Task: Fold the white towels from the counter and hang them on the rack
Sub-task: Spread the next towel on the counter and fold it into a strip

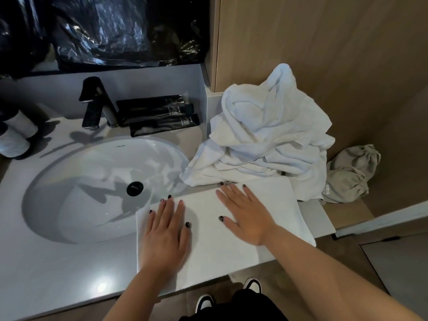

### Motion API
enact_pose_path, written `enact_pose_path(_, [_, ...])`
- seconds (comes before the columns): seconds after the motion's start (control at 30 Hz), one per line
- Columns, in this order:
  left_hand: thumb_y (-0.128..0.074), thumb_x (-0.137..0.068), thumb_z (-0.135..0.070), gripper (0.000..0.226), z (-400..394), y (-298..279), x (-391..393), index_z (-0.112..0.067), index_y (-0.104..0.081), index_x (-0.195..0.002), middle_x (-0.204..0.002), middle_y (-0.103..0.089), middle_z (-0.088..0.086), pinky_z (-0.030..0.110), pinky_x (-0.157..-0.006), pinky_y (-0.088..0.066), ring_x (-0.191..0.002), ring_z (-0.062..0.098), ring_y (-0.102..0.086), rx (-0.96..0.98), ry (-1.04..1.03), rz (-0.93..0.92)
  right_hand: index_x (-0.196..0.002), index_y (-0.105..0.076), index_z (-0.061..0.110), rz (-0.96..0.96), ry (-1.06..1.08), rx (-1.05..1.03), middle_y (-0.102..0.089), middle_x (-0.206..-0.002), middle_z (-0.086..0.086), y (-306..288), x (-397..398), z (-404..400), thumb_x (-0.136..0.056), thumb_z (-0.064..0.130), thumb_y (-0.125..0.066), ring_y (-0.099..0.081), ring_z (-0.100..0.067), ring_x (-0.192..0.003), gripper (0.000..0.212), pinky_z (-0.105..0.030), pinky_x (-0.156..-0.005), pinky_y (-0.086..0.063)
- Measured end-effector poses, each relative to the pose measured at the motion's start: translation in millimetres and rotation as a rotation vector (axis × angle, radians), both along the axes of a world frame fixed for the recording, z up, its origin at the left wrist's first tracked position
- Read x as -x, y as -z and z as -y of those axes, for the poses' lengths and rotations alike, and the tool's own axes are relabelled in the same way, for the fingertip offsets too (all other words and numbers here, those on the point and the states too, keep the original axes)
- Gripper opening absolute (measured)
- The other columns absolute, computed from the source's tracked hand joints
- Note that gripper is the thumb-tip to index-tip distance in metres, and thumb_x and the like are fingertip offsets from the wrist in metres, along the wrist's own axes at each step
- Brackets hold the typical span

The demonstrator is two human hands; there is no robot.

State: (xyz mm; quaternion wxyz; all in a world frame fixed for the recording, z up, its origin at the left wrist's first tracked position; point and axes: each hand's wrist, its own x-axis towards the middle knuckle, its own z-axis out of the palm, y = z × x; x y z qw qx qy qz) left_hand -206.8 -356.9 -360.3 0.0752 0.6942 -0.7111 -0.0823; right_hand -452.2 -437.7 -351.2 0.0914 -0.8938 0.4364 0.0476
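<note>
A white towel [275, 200] lies spread flat as a rectangle on the grey counter [58, 269], to the right of the sink, its near edge reaching the counter's front. My left hand [165, 235] presses flat on the towel's left part with straight fingers. On the middle of the towel my right hand [245, 214] lies flat, fingers spread. Behind the flat towel a crumpled heap of white towels [266, 137] is piled against the wooden wall. No rack is in view.
An oval white sink [69, 193] with a black drain fills the counter's left. Behind it stand a black faucet [95, 103] and several black toiletry tubes [159, 114]. A beige cloth bag [352, 174] lies right of the heap. Wooden wall panels [324, 42] rise at the right.
</note>
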Motion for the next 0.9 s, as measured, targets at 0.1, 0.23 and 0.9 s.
enact_pose_path(0.1, [-0.013, -0.096, -0.057, 0.067, -2, -4, -2, -0.029, -0.018, -0.157, -0.164, -0.012, 0.006, 0.038, -0.123, 0.002, -0.152, 0.018, 0.000, -0.049, -0.065, -0.009, -0.157, 0.002, 0.021, -0.039, 0.072, 0.013, 0.009, -0.164, 0.003, -5, 36, 5, -0.095, 0.061, 0.002, 0.017, -0.013, -0.149, 0.074, -0.041, -0.120, 0.006])
enact_pose_path(0.23, [-0.002, -0.087, -0.065, 0.078, 4, -13, -1, -0.031, -0.009, -0.158, -0.165, -0.004, 0.005, 0.039, -0.123, 0.004, -0.152, 0.019, 0.006, -0.114, -0.191, -0.065, -0.155, 0.010, 0.022, -0.060, 0.146, -0.007, 0.017, -0.163, 0.004, -13, 76, 8, -0.097, 0.061, -0.001, 0.019, -0.010, -0.148, 0.071, -0.040, -0.119, 0.007])
enact_pose_path(0.9, [-0.080, -0.080, -0.027, 0.017, 73, -66, -80, -0.016, -0.068, -0.081, -0.080, -0.067, 0.003, 0.019, -0.065, -0.045, -0.076, 0.016, -0.064, -0.407, -0.112, -0.402, -0.108, -0.049, 0.025, -0.099, 0.059, -0.286, -0.044, -0.114, 0.005, -71, 41, 81, -0.086, 0.030, -0.069, -0.045, -0.016, -0.112, 0.031, -0.029, -0.084, -0.025])
